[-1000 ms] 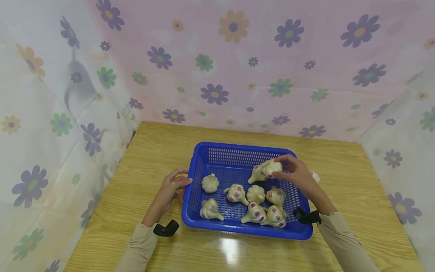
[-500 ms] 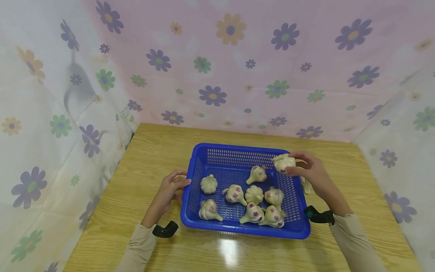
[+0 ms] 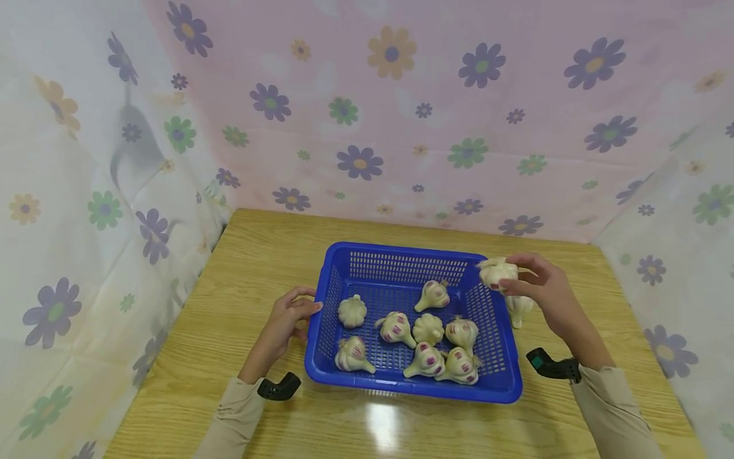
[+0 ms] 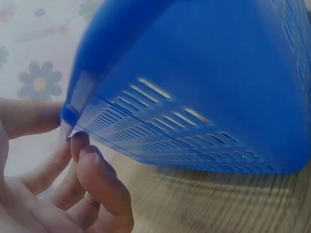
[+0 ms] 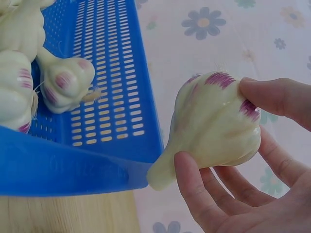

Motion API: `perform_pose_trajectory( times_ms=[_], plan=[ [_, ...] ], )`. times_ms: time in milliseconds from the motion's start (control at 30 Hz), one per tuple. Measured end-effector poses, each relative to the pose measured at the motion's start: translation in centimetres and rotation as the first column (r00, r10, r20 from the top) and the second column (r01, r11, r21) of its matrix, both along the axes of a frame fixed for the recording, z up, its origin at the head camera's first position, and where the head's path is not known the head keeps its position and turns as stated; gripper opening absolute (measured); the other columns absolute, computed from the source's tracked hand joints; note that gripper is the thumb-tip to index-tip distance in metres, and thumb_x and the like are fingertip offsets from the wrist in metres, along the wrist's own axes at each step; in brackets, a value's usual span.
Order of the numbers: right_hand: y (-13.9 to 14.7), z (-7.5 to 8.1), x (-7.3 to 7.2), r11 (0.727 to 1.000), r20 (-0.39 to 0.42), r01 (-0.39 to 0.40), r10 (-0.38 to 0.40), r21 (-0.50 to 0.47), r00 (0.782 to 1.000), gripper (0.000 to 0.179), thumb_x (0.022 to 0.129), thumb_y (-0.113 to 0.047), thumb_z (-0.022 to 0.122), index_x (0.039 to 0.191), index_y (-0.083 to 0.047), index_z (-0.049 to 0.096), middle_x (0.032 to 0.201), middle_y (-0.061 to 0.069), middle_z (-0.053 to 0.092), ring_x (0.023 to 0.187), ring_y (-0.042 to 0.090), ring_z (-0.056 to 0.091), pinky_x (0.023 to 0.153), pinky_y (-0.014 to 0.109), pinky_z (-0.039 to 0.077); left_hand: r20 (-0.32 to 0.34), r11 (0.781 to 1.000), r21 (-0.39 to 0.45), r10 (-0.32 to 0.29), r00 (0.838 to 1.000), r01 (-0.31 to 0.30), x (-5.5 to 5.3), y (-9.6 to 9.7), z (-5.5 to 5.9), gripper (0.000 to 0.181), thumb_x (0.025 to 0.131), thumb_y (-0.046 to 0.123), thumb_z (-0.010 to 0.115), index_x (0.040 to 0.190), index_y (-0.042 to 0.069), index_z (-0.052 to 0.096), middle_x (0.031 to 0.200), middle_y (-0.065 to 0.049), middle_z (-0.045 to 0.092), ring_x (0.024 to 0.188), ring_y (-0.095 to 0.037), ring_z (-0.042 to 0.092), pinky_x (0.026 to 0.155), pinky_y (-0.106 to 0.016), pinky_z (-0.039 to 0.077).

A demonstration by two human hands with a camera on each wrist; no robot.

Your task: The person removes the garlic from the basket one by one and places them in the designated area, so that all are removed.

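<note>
Garlic [image 5: 218,126] is held in the right hand [image 3: 547,290], its fat end gripped between thumb and fingertips. In the head view it appears at the far right corner of a blue basket [image 3: 401,387], with its wispy roots toward the left. Seen from the right wrist, its long axis slants, the neck pointing down and left toward the basket's rim, the roots up. Whether neck and rim touch, I cannot tell.

The left hand [image 3: 285,322] pinches the basket's left rim, the other fingers curled below it. The basket's long side runs left to right across the wooden table [image 3: 269,255].

Eight bulbs [image 3: 395,327] lie inside, necks turned various ways: the far one [image 3: 434,294] points down and left, the near left one [image 3: 352,354] down and right. Outside the right wall, another bulb [image 3: 518,307] lies on the table, neck toward the person.

Flowered cloth [image 3: 401,146] hangs behind.
</note>
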State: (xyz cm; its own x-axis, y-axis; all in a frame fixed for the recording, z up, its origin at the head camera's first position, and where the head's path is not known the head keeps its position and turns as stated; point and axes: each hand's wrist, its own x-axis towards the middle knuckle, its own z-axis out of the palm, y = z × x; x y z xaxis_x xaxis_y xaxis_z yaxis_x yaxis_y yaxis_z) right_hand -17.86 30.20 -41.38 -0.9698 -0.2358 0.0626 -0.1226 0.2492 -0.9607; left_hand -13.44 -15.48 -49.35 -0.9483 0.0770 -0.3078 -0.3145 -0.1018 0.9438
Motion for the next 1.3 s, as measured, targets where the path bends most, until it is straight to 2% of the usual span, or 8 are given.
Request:
perform_pose_trajectory(
  times_ms=[567, 800, 1067, 1300],
  plan=[
    [1.5, -0.7, 0.3, 0.999, 0.02, 0.039, -0.038, -0.017, 0.999, 0.039, 0.089, -0.003, 0.063, 0.125, 0.0, 0.049, 0.119, 0.002, 0.05, 0.094, 0.008, 0.06, 0.072, 0.025, 0.054, 0.011, 1.0, -0.005, 0.018, 1.0, -0.018, 0.1, 0.1, -0.1, 0.033, 0.085, 0.017, 0.068, 0.113, 0.004, 0.054, 0.084, -0.007, 0.065, 0.064, -0.016, 0.057, 0.041, -0.026, 0.044],
    [2.3, -1.8, 0.4, 0.997, 0.043, 0.062, -0.064, 0.035, 0.997, 0.04, 0.091, -0.008, 0.062, 0.127, 0.0, 0.046, 0.121, 0.001, 0.048, 0.095, 0.005, 0.059, 0.072, 0.024, 0.054, 0.013, 1.0, -0.007, 0.021, 1.0, -0.021, 0.1, 0.1, -0.3, 0.033, 0.086, 0.018, 0.067, 0.112, 0.004, 0.054, 0.084, -0.006, 0.065, 0.062, -0.016, 0.056, 0.041, -0.026, 0.043],
    [3.0, -2.7, 0.5, 0.984, 0.105, 0.118, -0.104, -0.135, 0.989, 0.037, 0.091, -0.006, 0.062, 0.124, -0.001, 0.048, 0.121, 0.001, 0.046, 0.094, 0.006, 0.058, 0.072, 0.027, 0.055, 0.017, 0.999, 0.008, 0.032, 0.999, -0.032, 0.4, 0.2, -0.3, 0.03, 0.085, 0.022, 0.07, 0.105, 0.005, 0.055, 0.078, -0.004, 0.062, 0.063, -0.015, 0.057, 0.041, -0.026, 0.043],
    [4.0, -3.5, 0.5, 0.976, 0.141, 0.181, -0.164, -0.122, 0.976, 0.037, 0.091, -0.008, 0.063, 0.124, -0.003, 0.048, 0.12, 0.0, 0.045, 0.096, 0.004, 0.056, 0.072, 0.025, 0.054, 0.021, 0.999, 0.007, 0.038, 0.999, -0.039, 0.4, 0.2, -0.3, 0.031, 0.084, 0.022, 0.07, 0.104, 0.004, 0.055, 0.08, -0.004, 0.062, 0.064, -0.015, 0.058, 0.04, -0.026, 0.043]
  ],
)
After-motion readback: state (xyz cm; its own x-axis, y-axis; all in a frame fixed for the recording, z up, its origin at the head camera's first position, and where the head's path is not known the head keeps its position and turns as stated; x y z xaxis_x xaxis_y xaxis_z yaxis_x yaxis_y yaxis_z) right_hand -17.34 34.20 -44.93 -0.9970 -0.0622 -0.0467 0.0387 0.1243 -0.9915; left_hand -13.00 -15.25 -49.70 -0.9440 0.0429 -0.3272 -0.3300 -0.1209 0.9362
